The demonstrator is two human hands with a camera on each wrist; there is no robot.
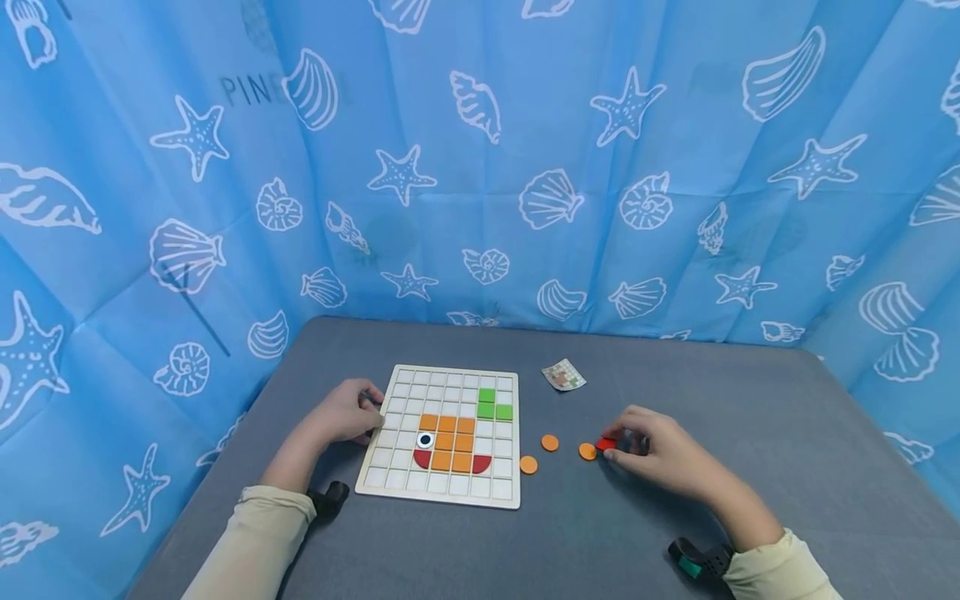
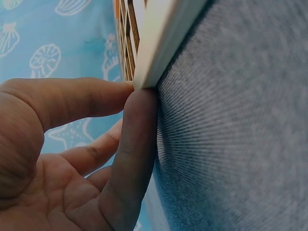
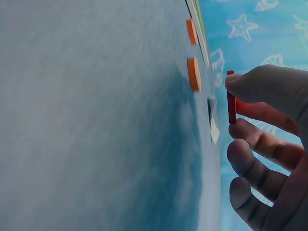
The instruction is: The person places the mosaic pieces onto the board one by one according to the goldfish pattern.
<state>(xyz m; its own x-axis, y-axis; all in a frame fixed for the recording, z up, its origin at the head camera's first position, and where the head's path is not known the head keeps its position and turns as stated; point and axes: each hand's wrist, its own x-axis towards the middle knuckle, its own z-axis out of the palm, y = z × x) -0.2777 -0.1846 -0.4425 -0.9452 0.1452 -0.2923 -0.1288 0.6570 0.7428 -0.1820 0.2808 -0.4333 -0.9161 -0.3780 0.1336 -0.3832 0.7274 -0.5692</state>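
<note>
A light wooden grid board [image 1: 397, 477] lies on the grey table. My left hand [image 1: 341, 417] is at its left side, thumb and forefinger pinching the board's edge [image 2: 161, 45] in the left wrist view. Between the thumb and fingers of my right hand [image 1: 663, 450] is a thin red piece [image 3: 231, 103], held above the table to the right of the board. On the grid sit several orange squares [image 1: 446, 440], a round eye piece [image 1: 426, 439], two red rounded-corner pieces [image 1: 422, 459] and three green squares [image 1: 486, 410].
Three orange discs lie between board and right hand: one by the board [image 1: 528, 465], a farther one [image 1: 550, 443], and one beside the red piece [image 1: 587, 452]. Behind them is a small patterned card [image 1: 563, 375]. A blue shell-print curtain [image 1: 480, 208] surrounds the table's back and sides.
</note>
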